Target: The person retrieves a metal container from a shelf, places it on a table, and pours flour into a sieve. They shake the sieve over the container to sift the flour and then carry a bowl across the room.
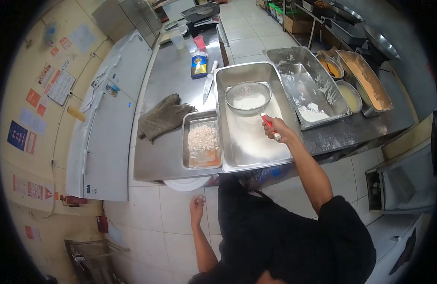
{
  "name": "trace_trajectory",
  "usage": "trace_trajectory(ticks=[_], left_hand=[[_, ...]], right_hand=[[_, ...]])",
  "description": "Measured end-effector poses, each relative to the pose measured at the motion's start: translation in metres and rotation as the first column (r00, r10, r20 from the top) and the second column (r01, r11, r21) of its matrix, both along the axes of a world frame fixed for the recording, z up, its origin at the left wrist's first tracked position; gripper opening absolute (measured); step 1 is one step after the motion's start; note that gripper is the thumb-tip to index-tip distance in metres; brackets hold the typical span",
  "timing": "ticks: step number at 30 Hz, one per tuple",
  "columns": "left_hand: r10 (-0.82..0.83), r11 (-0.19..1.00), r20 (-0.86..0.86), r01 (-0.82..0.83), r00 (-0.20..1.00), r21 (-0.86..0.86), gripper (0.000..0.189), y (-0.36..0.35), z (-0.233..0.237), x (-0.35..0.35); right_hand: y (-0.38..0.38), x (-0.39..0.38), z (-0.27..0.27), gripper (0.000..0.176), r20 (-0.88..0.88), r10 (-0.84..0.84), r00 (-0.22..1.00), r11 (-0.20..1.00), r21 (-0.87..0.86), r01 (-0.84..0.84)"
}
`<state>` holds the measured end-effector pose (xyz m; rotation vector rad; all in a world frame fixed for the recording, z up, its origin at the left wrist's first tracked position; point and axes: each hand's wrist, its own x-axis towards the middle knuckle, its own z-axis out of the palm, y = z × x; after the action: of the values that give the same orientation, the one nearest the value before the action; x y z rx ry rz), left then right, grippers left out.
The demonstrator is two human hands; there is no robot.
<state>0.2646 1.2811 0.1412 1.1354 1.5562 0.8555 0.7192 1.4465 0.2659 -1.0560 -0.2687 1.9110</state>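
Note:
My right hand (279, 130) is closed around the red-and-white handle of a round mesh sieve (248, 96). The sieve hangs over a deep steel pan (232, 163), with some white powder in its mesh. A layer of white powder (256, 137) covers part of the pan's floor. Away from the table, my left hand (197, 203) hangs low over the floor, its fingers loosely bent and whitish, with nothing visible in them. Beside the deep pan sits a smaller steel tray (186, 150) holding pale crumbly bits (203, 138).
Right of the pan stand a flour-smeared steel pan (294, 71), a bowl of yellow liquid (349, 96) and a long pan with an orange-brown layer (365, 80). A knife (209, 83), a blue packet (198, 65) and an oven mitt (165, 116) lie on the steel table (157, 163).

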Motion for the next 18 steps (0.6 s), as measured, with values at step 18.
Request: trace_trajectory(ticks=[18], left_hand=[[-0.046,0.973,-0.002,0.046,0.999,0.225,0.030,0.043,0.122,0.035]], right_hand=[[-0.059,-0.029,-0.001,0.048,0.777,-0.074,0.625,0.994,0.111,-0.020]])
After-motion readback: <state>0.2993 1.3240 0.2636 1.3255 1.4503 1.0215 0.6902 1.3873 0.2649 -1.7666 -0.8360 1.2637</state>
